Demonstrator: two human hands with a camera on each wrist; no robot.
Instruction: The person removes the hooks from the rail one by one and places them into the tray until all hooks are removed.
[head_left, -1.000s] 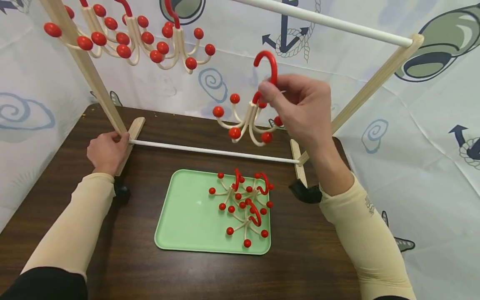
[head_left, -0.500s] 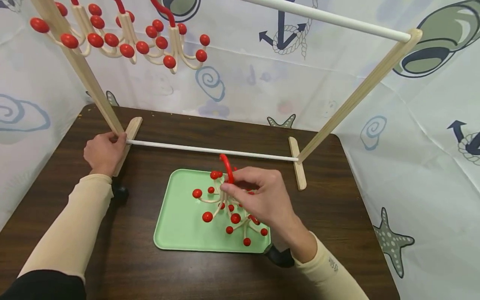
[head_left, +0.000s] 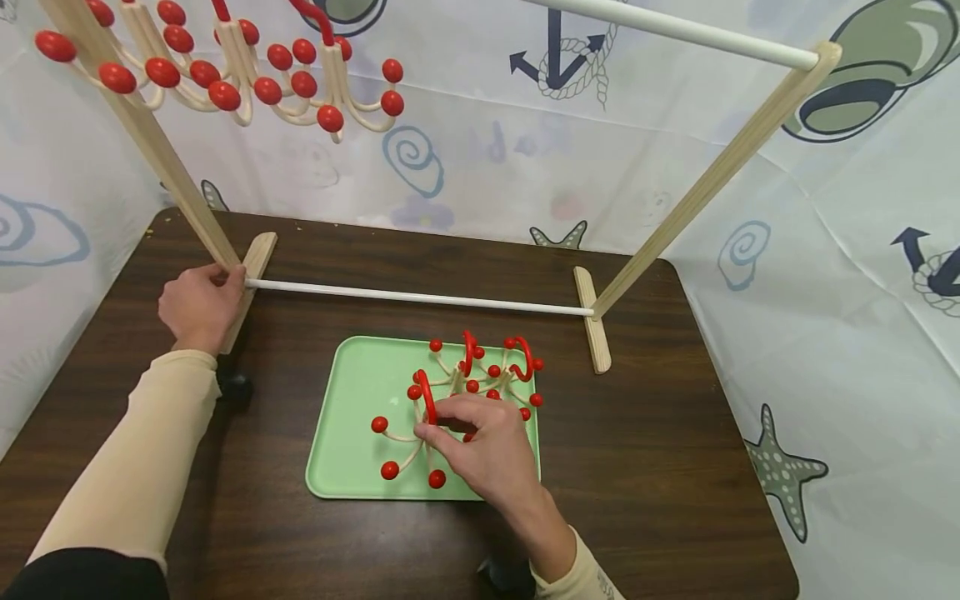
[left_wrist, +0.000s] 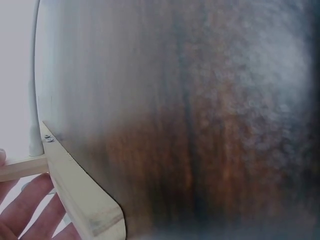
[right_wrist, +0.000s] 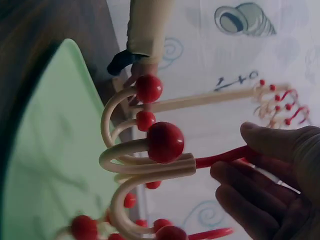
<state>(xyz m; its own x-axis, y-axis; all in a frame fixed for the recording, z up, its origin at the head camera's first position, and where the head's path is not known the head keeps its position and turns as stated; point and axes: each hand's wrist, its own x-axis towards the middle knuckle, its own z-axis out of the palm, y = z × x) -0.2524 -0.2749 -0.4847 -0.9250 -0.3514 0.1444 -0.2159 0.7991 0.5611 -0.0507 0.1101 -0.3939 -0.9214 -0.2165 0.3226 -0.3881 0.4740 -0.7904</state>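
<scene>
My right hand [head_left: 483,446] pinches the curved red hook [head_left: 426,393] of a wooden hanger whose curled cream arms end in red balls. The hanger is over the front of the green tray [head_left: 337,417]; whether it touches the tray cannot be told. In the right wrist view its cream stem [right_wrist: 175,162] lies sideways beyond my fingertips. Two similar hangers [head_left: 459,379] sit at the tray's back right; my hand hides that front corner. My left hand [head_left: 198,308] grips the foot of the left wooden post [head_left: 161,158], with fingers [left_wrist: 32,205] behind the base piece [left_wrist: 85,192].
A white upper rod [head_left: 675,32] and a lower rod [head_left: 420,297] join the left post to the right post [head_left: 705,192]. Several hangers [head_left: 240,67] hang at the upper left. The dark table [head_left: 637,467] meets a printed curtain [head_left: 750,333] behind.
My right hand has carried the hanger down from beneath the upper rod to the tray, then towards its front. My left hand keeps its hold on the stand. The view has shifted slightly.
</scene>
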